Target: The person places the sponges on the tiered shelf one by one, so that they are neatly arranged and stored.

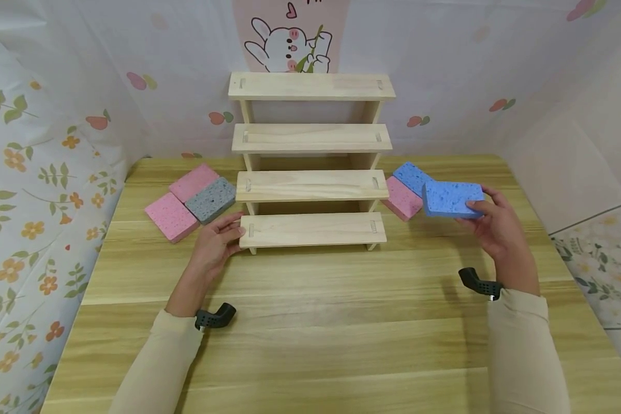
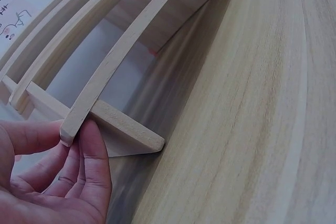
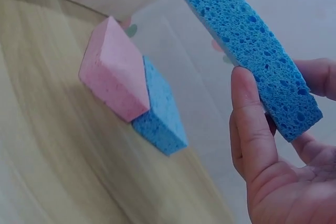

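Observation:
A wooden tiered shelf [image 1: 310,185] stands at the back middle of the table. My left hand [image 1: 214,244] pinches the left end of its lowest step [image 1: 313,229], the thumb on one face and fingers on the other in the left wrist view. On the right, my right hand [image 1: 499,224] grips a blue sponge [image 1: 450,199] by its right end, held up above the table. Just left of it lie a pink sponge [image 1: 402,199] and another blue sponge [image 1: 411,177], side by side. In the right wrist view the held blue sponge [image 3: 257,51] shows its porous long side.
Two pink sponges, one nearer [image 1: 171,217] and one farther [image 1: 194,182], lie left of the shelf with a grey sponge [image 1: 211,199]. A patterned cloth wall [image 1: 176,80] rises behind the wood-grain table [image 1: 315,333], and a flowered sheet [image 1: 36,190] hangs at left.

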Demonstrator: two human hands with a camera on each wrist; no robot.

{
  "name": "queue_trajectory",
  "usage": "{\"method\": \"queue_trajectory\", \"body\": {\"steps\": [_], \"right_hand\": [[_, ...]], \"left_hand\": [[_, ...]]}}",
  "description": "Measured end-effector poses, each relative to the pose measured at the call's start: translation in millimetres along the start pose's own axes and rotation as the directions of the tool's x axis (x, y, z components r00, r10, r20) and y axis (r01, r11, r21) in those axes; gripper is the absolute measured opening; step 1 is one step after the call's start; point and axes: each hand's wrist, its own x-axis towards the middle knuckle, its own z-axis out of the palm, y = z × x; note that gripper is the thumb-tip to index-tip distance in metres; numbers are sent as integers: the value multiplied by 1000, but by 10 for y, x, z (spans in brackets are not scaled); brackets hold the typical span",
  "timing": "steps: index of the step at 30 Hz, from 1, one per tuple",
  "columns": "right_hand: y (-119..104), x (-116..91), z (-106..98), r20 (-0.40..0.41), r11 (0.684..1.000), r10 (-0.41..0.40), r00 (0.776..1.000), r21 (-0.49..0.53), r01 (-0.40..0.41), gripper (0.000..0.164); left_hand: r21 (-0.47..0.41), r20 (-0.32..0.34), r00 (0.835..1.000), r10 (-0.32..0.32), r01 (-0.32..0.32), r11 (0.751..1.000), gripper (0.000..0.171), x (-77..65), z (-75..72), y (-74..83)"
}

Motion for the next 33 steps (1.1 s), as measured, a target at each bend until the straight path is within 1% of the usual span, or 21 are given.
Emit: {"method": "queue_trajectory", "body": {"steps": [5, 8, 14, 19, 23, 27, 33], "right_hand": [[-39, 48, 83, 7, 999, -36, 999, -8, 37, 40], [-62, 77, 126, 4, 999, -46, 999, -13, 47, 40], [-109, 88, 179, 13, 999, -44, 999, -3, 44, 40], [-137, 84, 206, 30, 998, -55, 998, -6, 55, 37], [-166, 82, 241, 40, 999, -47, 998, 2, 47, 36], [-192, 69, 281, 46, 999, -38, 998, 6, 38, 36], [-223, 71, 341, 77, 998, -54, 996, 26, 52, 33]], "left_hand": [[6, -5, 1000, -7, 7, 1000, 50, 5, 3, 25], [1, -4, 1000, 1, -1, 1000, 50, 7, 0, 34], [-10, 5, 1000, 3, -3, 1000, 50, -5, 4, 19], [-27, 21, 1000, 0, 0, 1000, 51, 0, -2, -13], [-37, 27, 1000, -6, 7, 999, 51, 2, -3, -19], [-30, 24, 1000, -11, 11, 999, 50, -12, 3, -32], [-21, 26, 1000, -1, 1, 1000, 50, -17, -14, -44]]}}
